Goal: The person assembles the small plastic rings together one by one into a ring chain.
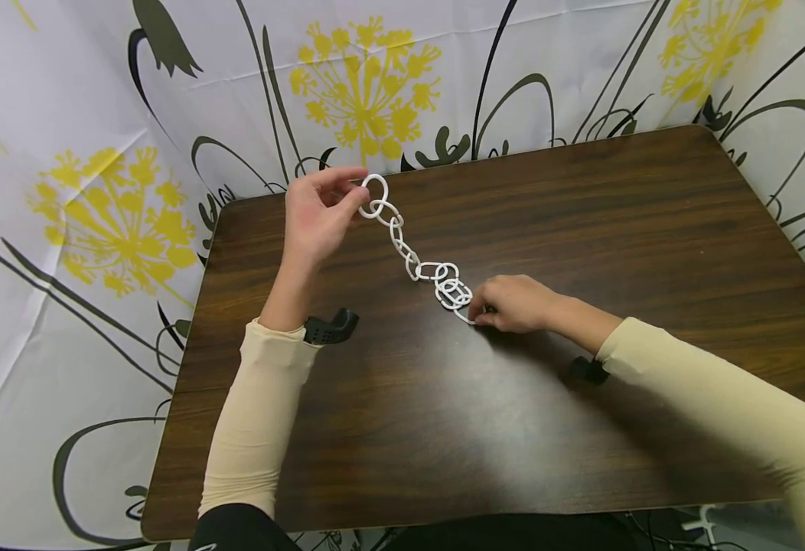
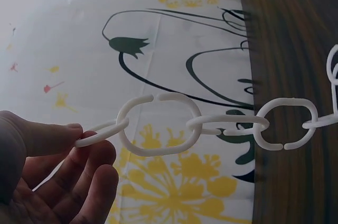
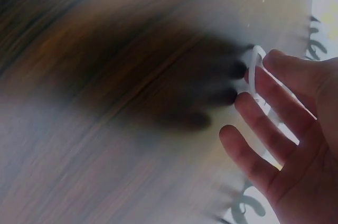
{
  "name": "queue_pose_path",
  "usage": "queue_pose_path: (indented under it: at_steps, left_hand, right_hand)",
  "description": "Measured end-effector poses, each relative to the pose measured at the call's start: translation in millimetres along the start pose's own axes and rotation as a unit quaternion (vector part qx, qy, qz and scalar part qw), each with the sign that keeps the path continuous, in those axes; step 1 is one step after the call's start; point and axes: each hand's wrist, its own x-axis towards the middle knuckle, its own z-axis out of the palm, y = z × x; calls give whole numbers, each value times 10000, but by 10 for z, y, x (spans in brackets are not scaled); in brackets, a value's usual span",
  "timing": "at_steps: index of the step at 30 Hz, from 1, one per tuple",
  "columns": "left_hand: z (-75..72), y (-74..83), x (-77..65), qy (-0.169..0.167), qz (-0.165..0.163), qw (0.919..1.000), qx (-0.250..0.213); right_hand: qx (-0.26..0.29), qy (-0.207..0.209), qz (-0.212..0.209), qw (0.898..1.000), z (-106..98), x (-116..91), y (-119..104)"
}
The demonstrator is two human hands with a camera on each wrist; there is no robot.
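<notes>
A chain of white plastic links [image 1: 405, 249] runs between my two hands. Its far end link is pinched by my left hand [image 1: 316, 218] between thumb and fingers, raised over the table's back left. In the left wrist view, gaps show in several oval links [image 2: 158, 124]. From there the chain slopes down to a bunched cluster of links [image 1: 452, 291] at mid-table. My right hand [image 1: 516, 304], low over the tabletop, pinches a link [image 3: 252, 73] at the cluster's near side, with the fingertips partly hiding it.
The dark wood-grain table [image 1: 616, 229] backs onto a white fabric [image 1: 237, 92] printed with yellow flowers and grey stems. Black wrist cameras [image 1: 331, 326] sit at both cuffs. Cables and a white stand leg [image 1: 705, 524] show below the table's front edge.
</notes>
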Motion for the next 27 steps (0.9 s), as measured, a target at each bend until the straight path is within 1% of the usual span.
queue_pose_path:
  at_steps: [4,6,11,15,18,21,25,27]
  left_hand:
    - [-128,-96,-57,44,-63,10000,40]
    - [-192,-236,-63,102,-149,9998,24]
    - [-317,-385,-195,166,-552,9981,-227]
    - [-387,-461,-335,104,-918,9950,-379]
    - [-428,-572,-436,59,-1232,9916,-395]
    - [-467,-740,-516,18,-1494,9882,-335]
    - [-495,-924,-606,-143,-1730,9847,-123]
    - [-494,-987,-646,-235,-1813,9831,-68]
  right_hand:
    - [-12,148,60,9999,-47,-75,124]
    - [-38,259,113,9996,-73,-120,199]
    - [-85,373,354,9986,-147,-247,388]
    - [-173,384,580,9974,-209,-359,534]
    - [-300,427,808,9954,-244,-436,625]
    - [-606,548,1074,9909,-270,-487,680]
    - [-1123,779,1493,9793,-268,-507,704]
    - [-1224,897,1699,9737,-250,-501,710]
